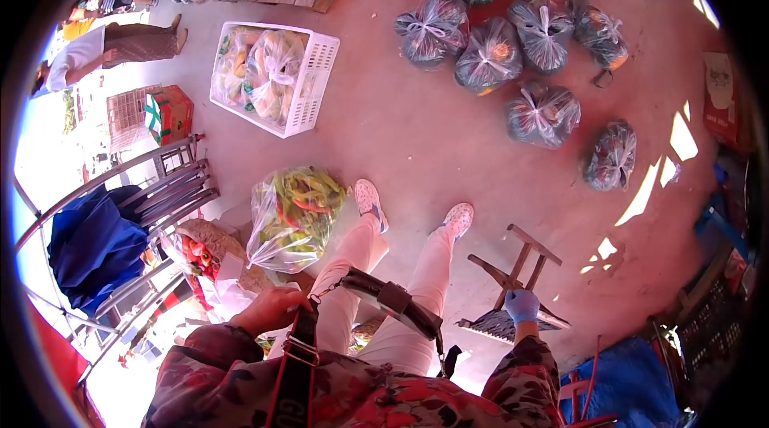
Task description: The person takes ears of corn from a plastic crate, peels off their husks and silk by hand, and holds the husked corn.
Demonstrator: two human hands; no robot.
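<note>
My bare left hand (276, 309) is closed at the black shoulder strap (299, 348) of the bag I wear, its fingers curled against the strap's upper end. A small dark bag (394, 298) hangs across my front. My right hand (522, 305), in a blue glove, is closed on a small wooden stool (525, 256). The stool is tilted, with its legs pointing forward and its dark slatted or woven seat partly behind my hand. Ahead of my left hand stands a clear plastic bag of green and red peppers (300, 207).
Several tied produce bags (489, 55) lie on the floor ahead right. A white crate (319, 83) of bagged produce stands ahead left. Folded metal frames (172, 195) and blue cloth (100, 248) are at left, blue sheeting (633, 384) at right. A person (88, 55) stands far left.
</note>
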